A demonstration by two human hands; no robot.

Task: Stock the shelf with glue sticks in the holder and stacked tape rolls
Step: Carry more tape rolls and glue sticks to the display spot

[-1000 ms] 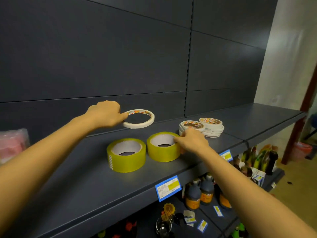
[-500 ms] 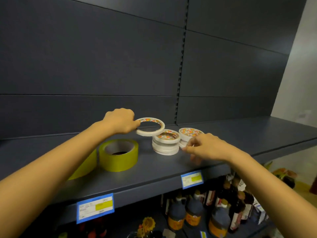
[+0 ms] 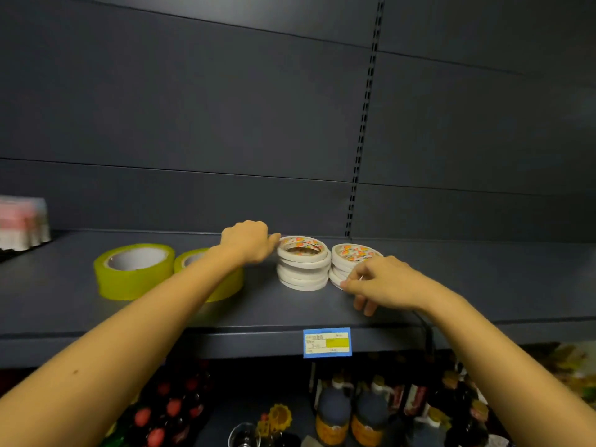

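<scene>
Two stacks of thin white tape rolls stand side by side on the dark shelf point(image 3: 483, 285). My left hand point(image 3: 248, 240) pinches the rim of the top white roll point(image 3: 301, 248), which lies on the left stack point(image 3: 301, 275). My right hand point(image 3: 383, 282) grips the lower front edge of the right stack point(image 3: 350, 254) with thumb and fingertips. Two wide yellow tape rolls lie flat to the left: one point(image 3: 134, 269) in full view, the other point(image 3: 225, 285) partly hidden by my left forearm. No glue sticks or holder are in view.
A blurred pink and white pack point(image 3: 22, 221) sits at the far left of the shelf. A blue price tag point(image 3: 326, 342) hangs on the shelf's front edge. Dark bottles point(image 3: 333, 414) stand on the shelf below. Bare shelf stretches to the right.
My left hand has carried the white roll to the right and lowered it from the air onto the left stack. My right hand stays at the right stack. The view has shifted right.
</scene>
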